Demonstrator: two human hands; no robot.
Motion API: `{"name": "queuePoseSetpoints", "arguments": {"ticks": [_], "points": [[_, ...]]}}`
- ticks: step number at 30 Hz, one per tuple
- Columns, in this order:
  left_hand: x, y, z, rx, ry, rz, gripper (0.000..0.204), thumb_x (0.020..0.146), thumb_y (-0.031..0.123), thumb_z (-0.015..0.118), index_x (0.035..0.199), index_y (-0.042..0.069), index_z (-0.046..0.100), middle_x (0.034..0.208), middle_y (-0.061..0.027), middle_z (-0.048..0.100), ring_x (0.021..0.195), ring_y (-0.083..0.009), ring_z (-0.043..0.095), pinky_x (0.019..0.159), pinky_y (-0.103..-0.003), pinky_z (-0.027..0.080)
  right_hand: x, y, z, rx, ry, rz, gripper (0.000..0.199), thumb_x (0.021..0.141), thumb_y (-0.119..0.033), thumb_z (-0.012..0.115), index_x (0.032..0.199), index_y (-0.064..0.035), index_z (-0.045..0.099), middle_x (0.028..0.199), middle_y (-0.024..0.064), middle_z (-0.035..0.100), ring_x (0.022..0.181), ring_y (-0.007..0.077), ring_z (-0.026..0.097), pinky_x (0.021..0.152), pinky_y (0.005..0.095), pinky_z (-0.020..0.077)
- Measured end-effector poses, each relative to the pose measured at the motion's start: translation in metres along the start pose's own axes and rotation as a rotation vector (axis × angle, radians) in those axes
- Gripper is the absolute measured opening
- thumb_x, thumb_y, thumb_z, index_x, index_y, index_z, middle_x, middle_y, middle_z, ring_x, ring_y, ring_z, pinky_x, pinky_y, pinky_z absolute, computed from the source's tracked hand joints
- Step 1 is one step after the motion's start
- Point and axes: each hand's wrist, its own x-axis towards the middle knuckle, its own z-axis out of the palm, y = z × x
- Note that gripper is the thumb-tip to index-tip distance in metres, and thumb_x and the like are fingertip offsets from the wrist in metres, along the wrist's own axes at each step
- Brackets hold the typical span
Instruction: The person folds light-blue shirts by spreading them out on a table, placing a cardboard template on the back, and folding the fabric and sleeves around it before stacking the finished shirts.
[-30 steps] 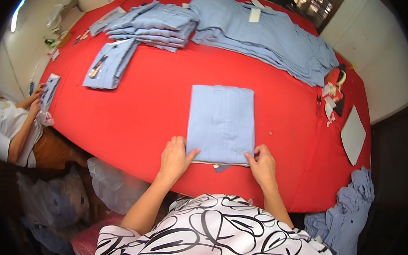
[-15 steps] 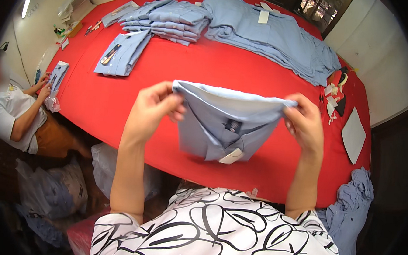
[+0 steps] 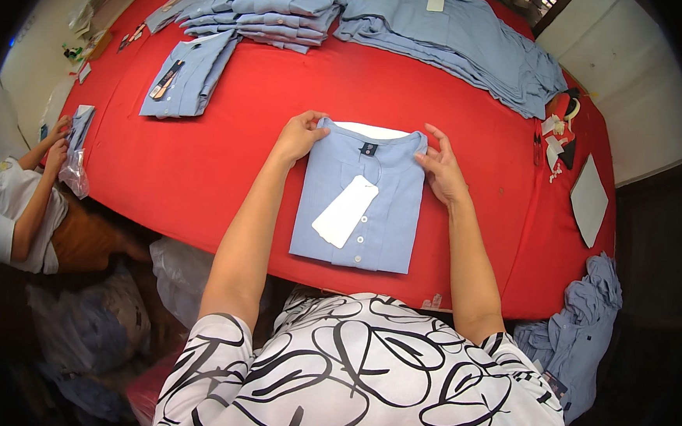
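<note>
A folded light blue shirt [image 3: 392, 200] lies flat on the red-covered table in front of me, its round neckline on the far side. A white hang tag [image 3: 345, 213] rests slantwise on its front beside a row of small buttons. White material shows inside the neckline. At the shirt's far left corner, my left hand [image 3: 303, 136] pinches the edge between thumb and fingers. My right hand [image 3: 444, 168] is at the far right corner, its fingers spread and its thumb touching the side edge.
Folded blue shirts [image 3: 275, 14] are stacked at the back left, with a tagged one [image 3: 189, 79] nearer. A broad pile of blue garments [image 3: 452, 48] lies at the back. A white sheet [image 3: 589, 201] is at right, above heaped clothes [image 3: 575, 337]. Another person [image 3: 21, 201] handles a packaged garment at left.
The shirt has come down from a tilted, lifted position to lie flat on the table. My hands have moved closer together, and the right one's fingers have spread.
</note>
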Motion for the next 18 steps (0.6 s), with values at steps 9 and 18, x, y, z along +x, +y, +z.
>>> {"name": "queuePoseSetpoints", "arguments": {"ticks": [9, 18], "points": [[-0.05, 0.025, 0.025, 0.831, 0.515, 0.687, 0.034, 0.083, 0.022, 0.074, 0.107, 0.0, 0.063, 0.087, -0.0106, 0.06, 0.079, -0.0263, 0.059, 0.07, -0.039, 0.051, -0.003, 0.014, -0.007, -0.137, 0.015, -0.015, 0.03, 0.087, -0.004, 0.063, 0.116, -0.0073, 0.066, 0.101, -0.0015, 0.06, 0.09, 0.009, 0.054, 0.083, 0.0249, 0.0455], [-0.147, 0.045, 0.059, 0.826, -0.131, 0.286, 0.057, 0.081, 0.032, 0.075, 0.123, -0.001, 0.056, 0.102, -0.0187, 0.063, 0.095, -0.0332, 0.064, 0.077, -0.042, 0.054, -0.003, 0.018, -0.002, -0.151, 0.047, -0.003, 0.029, 0.09, -0.007, 0.063, 0.118, -0.0055, 0.067, 0.099, -0.0015, 0.062, 0.091, 0.008, 0.054, 0.084, 0.0238, 0.0452]]}}
